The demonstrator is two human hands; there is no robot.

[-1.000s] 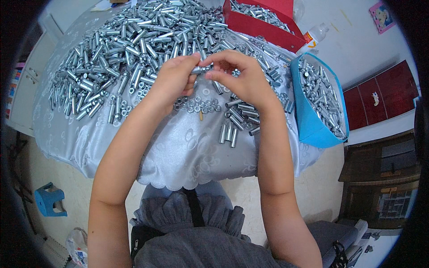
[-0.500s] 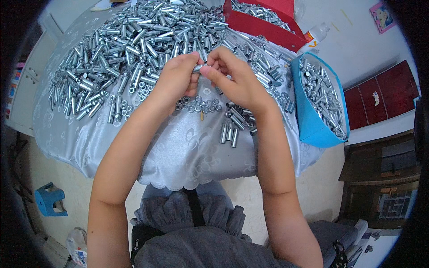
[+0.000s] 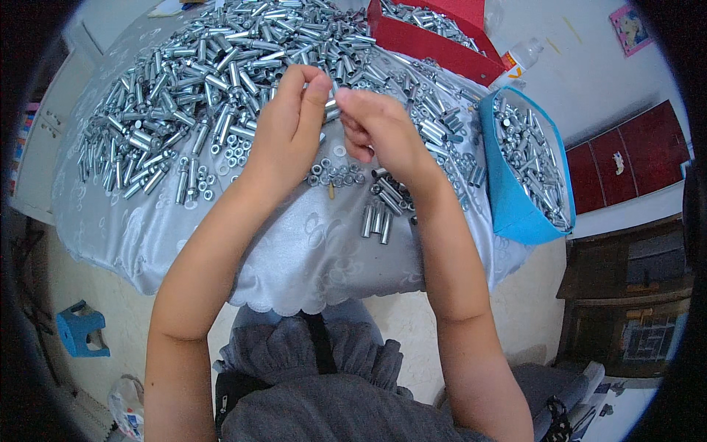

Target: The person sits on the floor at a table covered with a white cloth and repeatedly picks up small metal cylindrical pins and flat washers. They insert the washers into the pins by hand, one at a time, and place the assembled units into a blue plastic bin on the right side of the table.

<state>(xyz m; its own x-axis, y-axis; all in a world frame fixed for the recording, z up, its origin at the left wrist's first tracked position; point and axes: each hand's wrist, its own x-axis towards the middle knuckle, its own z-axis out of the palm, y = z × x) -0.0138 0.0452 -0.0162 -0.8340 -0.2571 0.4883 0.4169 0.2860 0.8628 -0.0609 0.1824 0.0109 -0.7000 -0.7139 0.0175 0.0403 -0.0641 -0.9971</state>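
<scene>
My left hand [image 3: 289,125] and my right hand [image 3: 374,125] meet above the table, fingertips pinched together on one small silver metal sleeve [image 3: 331,109] held between them. Under and behind the hands lies a big heap of silver metal sleeves [image 3: 199,74] on a silvery white tablecloth [image 3: 294,250]. A short row of small nuts and washers [image 3: 335,175] lies just below the hands. A few sleeves [image 3: 377,219] lie loose near my right wrist.
A blue bin [image 3: 515,199] full of metal parts stands at the right edge of the table. A red box [image 3: 434,40] with more parts sits at the back, a plastic bottle [image 3: 519,57] beside it. A blue stool [image 3: 81,331] stands on the floor at the left.
Both hands have stayed together over the same spot, with the fingers shifting on the small sleeve held between them. Nothing else has moved.
</scene>
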